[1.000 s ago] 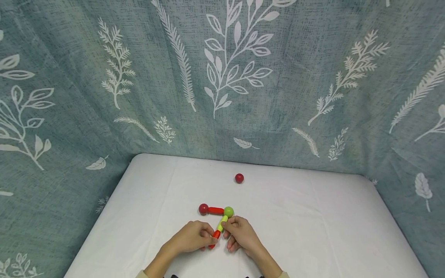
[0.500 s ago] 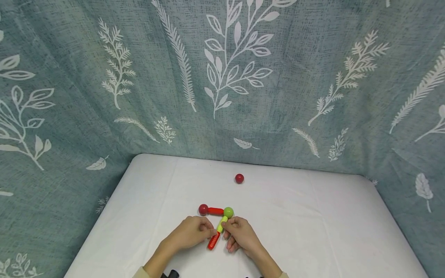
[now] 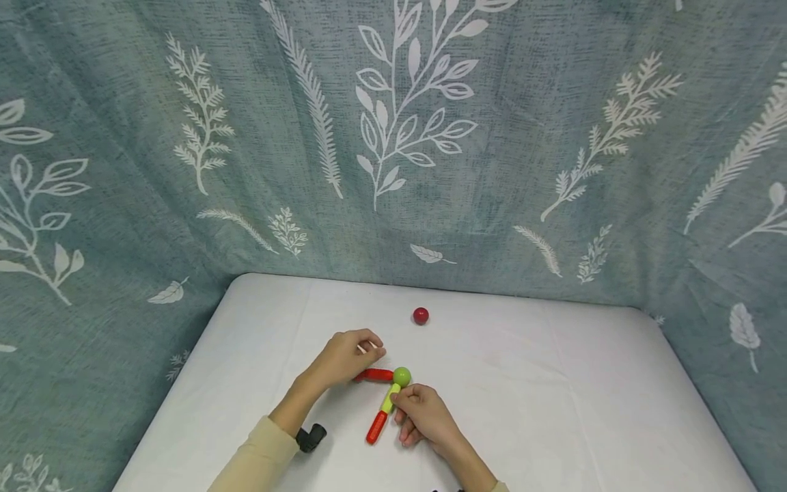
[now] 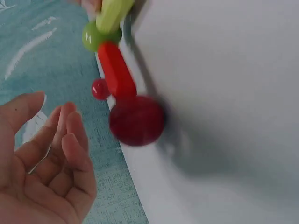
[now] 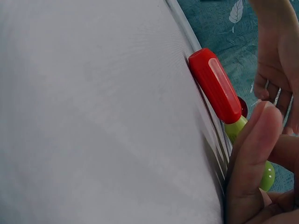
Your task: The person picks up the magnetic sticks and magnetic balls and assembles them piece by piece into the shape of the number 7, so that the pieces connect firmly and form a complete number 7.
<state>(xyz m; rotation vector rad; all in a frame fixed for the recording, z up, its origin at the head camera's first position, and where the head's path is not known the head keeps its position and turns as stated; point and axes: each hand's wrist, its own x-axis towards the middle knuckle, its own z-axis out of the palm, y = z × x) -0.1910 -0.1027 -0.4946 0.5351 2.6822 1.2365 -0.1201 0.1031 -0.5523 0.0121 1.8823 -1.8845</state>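
My right hand (image 3: 427,417) pinches a yellow-green rod (image 3: 389,403) between thumb and fingers. A red ridged rod (image 3: 377,428) continues from its near end, and a green ball (image 3: 402,376) sits at its far end. From that ball another red rod (image 3: 378,375) runs left to a dark red ball (image 4: 138,120), which the left hand hides in the head view. My left hand (image 3: 349,357) hovers over that end, holding nothing; its fingers are loosely bent in the left wrist view.
A loose red ball (image 3: 421,316) lies farther back on the white table (image 3: 522,383). A black object (image 3: 311,437) shows beside the left sleeve. A leaf-patterned blue-green curtain (image 3: 492,239) hangs behind and around the table.
My left hand has let go of the near red rod and moved up and away, over the dark red ball. The right hand has kept its pinch on the yellow-green rod.
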